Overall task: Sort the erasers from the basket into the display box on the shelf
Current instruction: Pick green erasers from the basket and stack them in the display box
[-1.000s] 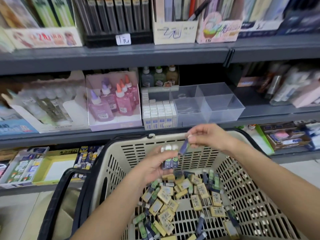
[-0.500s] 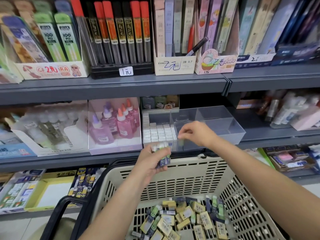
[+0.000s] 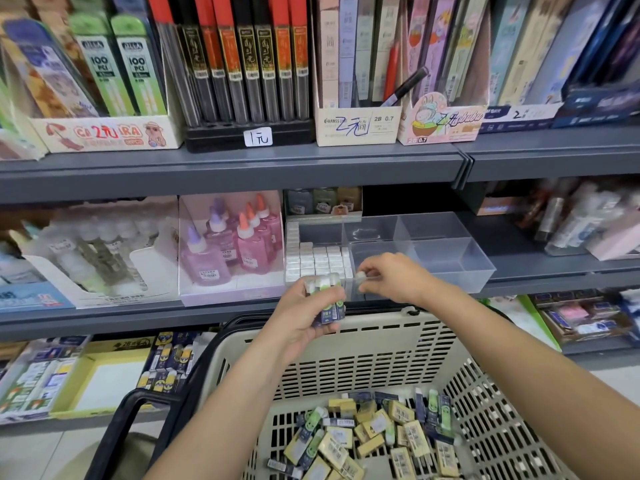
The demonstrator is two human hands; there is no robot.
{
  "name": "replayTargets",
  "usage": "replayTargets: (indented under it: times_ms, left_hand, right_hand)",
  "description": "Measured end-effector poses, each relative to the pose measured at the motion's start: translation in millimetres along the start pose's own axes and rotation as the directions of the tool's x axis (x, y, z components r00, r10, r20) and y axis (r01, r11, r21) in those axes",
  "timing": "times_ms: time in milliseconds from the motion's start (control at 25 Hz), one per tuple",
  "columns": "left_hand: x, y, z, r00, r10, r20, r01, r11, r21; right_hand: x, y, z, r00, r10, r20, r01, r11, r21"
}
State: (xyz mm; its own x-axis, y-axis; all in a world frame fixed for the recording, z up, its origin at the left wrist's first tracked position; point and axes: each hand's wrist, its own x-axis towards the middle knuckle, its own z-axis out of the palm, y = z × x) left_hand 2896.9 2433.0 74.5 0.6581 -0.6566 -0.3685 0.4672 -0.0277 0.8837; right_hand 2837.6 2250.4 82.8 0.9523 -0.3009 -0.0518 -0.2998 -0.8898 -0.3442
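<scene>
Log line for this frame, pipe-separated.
left hand: holds eraser stack | right hand: pinches single eraser at clear display box front | basket: holds many loose erasers

Left hand (image 3: 304, 317) grips a bundle of erasers (image 3: 327, 297) above the basket (image 3: 367, 344); right hand (image 3: 394, 278) pinches one eraser (image 3: 361, 276) at the display box (image 3: 446, 252) (front edge)
</scene>
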Motion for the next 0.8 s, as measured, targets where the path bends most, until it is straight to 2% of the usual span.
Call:
replayTargets:
  times_ms: [80, 120, 160, 240, 360, 480, 520, 560, 640, 720, 800]
  left_hand:
    - [3.2, 4.3, 3.8, 1.0, 0.004, 0.027, -0.004, 1.0, 0.016]
    - [4.6, 5.7, 5.7, 0.999, 0.004, 0.043, -0.005, 0.999, 0.036]
    - [5.8, 6.6, 7.5, 0.998, 0.003, 0.061, -0.007, 0.998, 0.057]
    - [7.6, 6.6, 12.5, 0.994, 0.004, 0.106, -0.013, 0.996, 0.091]
    - [10.6, 4.6, 19.6, 0.992, 0.001, 0.127, -0.011, 0.996, 0.083]
    - [14.1, 3.3, 17.7, 0.997, 0.029, 0.068, -0.03, 0.999, 0.015]
    - [14.6, 3.1, 14.0, 0.998, 0.043, 0.046, -0.043, 0.999, 0.003]
    - [14.6, 2.6, 9.6, 0.998, 0.054, 0.028, -0.054, 0.999, -0.006]
    - [13.5, 0.6, 1.8, 0.998, 0.057, 0.007, -0.056, 0.998, -0.015]
    - [11.4, -2.4, -2.4, 0.999, 0.05, 0.011, -0.05, 0.999, -0.01]
    - [10.1, -3.8, -3.4, 0.999, 0.046, 0.016, -0.046, 0.999, -0.009]
  right_hand:
    - [-7.1, -5.3, -4.1, 0.986, -0.046, -0.162, 0.057, 0.996, 0.065]
    - [-11.4, -10.1, -6.2, 0.972, -0.06, -0.226, 0.099, 0.981, 0.166]
    - [-15.4, -15.1, -8.6, 0.971, -0.066, -0.23, 0.133, 0.947, 0.291]
    - [-23.4, -24.1, -12.0, 0.988, -0.084, -0.129, 0.136, 0.868, 0.477]
    - [-27.9, -21.9, -19.0, 0.995, -0.042, -0.09, 0.086, 0.827, 0.555]
    - [-24.2, -9.3, -33.5, 0.988, 0.091, -0.126, 0.02, 0.728, 0.685]
    - [-20.7, -4.7, -38.1, 0.974, 0.144, -0.175, 0.019, 0.715, 0.699]
    - [-15.9, 0.1, -41.5, 0.952, 0.185, -0.245, 0.024, 0.751, 0.66]
    - [-6.4, 4.7, -42.0, 0.924, 0.195, -0.329, -0.025, 0.888, 0.459]
    - [2.2, 2.3, -33.1, 0.952, 0.146, -0.268, -0.051, 0.941, 0.333]
    - [9.2, -0.9, -21.8, 0.985, 0.115, -0.125, -0.064, 0.933, 0.355]
